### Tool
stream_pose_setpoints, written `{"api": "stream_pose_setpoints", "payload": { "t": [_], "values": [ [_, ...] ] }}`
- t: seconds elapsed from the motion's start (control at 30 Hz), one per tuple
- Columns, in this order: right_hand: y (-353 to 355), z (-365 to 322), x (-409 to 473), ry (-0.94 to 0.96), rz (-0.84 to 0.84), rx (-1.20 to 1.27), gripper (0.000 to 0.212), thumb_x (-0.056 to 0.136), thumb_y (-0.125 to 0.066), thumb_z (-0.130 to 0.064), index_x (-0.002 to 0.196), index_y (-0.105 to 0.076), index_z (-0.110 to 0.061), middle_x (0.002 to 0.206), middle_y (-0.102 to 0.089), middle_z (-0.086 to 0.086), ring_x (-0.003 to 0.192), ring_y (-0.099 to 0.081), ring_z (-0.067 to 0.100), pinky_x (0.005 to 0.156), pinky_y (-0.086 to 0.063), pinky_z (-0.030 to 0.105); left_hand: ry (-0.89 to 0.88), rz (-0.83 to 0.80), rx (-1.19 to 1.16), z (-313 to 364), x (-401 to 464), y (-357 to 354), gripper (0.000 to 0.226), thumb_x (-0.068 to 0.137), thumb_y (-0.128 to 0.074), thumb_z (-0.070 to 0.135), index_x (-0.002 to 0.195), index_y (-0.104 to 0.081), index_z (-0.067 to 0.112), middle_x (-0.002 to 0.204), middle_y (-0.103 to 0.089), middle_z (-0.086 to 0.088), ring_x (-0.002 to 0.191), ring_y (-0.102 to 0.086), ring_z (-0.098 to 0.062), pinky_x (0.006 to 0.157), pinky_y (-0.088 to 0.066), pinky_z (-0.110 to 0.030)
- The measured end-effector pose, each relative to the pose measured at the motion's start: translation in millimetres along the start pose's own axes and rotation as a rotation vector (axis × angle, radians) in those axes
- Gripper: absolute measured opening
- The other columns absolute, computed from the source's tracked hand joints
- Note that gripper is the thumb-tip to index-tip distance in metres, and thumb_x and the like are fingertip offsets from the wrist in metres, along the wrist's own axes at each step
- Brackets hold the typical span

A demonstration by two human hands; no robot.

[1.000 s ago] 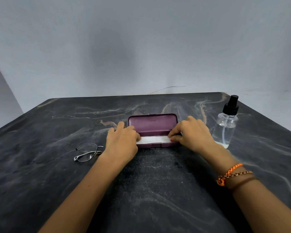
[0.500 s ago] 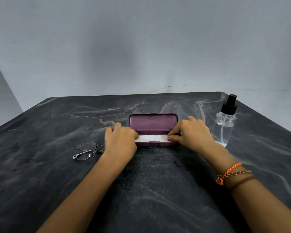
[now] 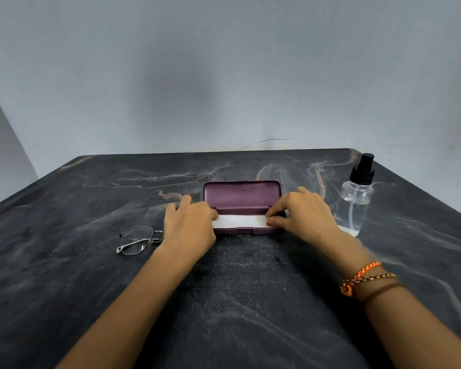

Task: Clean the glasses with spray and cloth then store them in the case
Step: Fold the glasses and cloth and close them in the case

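Cloth point(image 3: 238, 221) lies lengthwise in the open case point(image 3: 241, 207), my left hand point(image 3: 189, 227) and right hand point(image 3: 305, 212) pinching its two ends, while the folded glasses point(image 3: 137, 240) sit just left of the case, nearest my left hand.

Not much is different. The left hand point(image 3: 189, 227) has slid a tiny bit toward the left edge of the tabletop point(image 3: 64, 288), so its fingers sit a little farther from the case point(image 3: 242, 195). The right hand point(image 3: 304, 213) has crept a tiny bit the same way. Its thumb, with the red nail, now sits a little farther in along the white cloth point(image 3: 240, 221), pinching that end with the first finger. The whole view has wobbled a little too.
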State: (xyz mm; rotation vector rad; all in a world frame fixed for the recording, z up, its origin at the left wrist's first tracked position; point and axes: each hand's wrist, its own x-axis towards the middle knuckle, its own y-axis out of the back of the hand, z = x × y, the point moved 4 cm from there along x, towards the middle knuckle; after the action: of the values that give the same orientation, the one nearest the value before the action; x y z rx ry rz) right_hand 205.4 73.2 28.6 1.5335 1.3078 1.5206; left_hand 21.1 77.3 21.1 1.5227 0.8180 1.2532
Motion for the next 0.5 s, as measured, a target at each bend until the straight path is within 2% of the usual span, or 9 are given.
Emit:
{"api": "stream_pose_setpoints", "payload": {
  "t": [0.13, 0.3, 0.4, 0.5],
  "values": [
    [0, -1, 1, -0.008, -0.008, 0.013, 0.017, 0.081, -0.063, -0.034, 0.096, -0.072, -0.031, 0.1, -0.072, -0.003, 0.099, -0.05, 0.021, 0.075, -0.04, 0.032, 0.033, -0.036, -0.034, -3, 0, 0, 0.042, 0.087, -0.044, 0.011, 0.121, -0.054, 0.035, 0.128, -0.054, 0.011, 0.119, -0.037, -0.021, 0.095, -0.031, -0.038],
    [3, -2, -2, 0.022, 0.033, 0.021, 0.018, 0.08, -0.065, -0.032, 0.095, -0.072, -0.025, 0.098, -0.071, -0.003, 0.095, -0.052, 0.02, 0.073, -0.04, 0.031, 0.009, 0.015, -0.077, -2, -2, 4, 0.038, 0.087, -0.046, 0.011, 0.118, -0.057, 0.03, 0.124, -0.056, 0.007, 0.113, -0.04, -0.021, 0.088, -0.034, -0.034],
    [7, -4, -4, 0.065, 0.13, 0.005, 0.014, 0.08, -0.066, -0.026, 0.091, -0.067, -0.017, 0.094, -0.061, 0.001, 0.092, -0.052, 0.021, 0.07, -0.037, 0.029, 0.015, 0.08, -0.101, -5, -2, 10, 0.033, 0.087, -0.051, 0.015, 0.116, -0.057, 0.03, 0.121, -0.054, 0.006, 0.111, -0.043, -0.021, 0.087, -0.036, -0.034],
    [11, -6, -5, 0.073, 0.228, 0.036, 0.007, 0.081, -0.062, -0.021, 0.086, -0.063, -0.015, 0.082, -0.049, -0.004, 0.084, -0.051, 0.019, 0.064, -0.033, 0.026, 0.049, 0.082, -0.15, -8, -2, 11, 0.031, 0.088, -0.052, 0.018, 0.115, -0.058, 0.03, 0.119, -0.055, 0.004, 0.112, -0.043, -0.02, 0.088, -0.038, -0.035]
  ]
}}
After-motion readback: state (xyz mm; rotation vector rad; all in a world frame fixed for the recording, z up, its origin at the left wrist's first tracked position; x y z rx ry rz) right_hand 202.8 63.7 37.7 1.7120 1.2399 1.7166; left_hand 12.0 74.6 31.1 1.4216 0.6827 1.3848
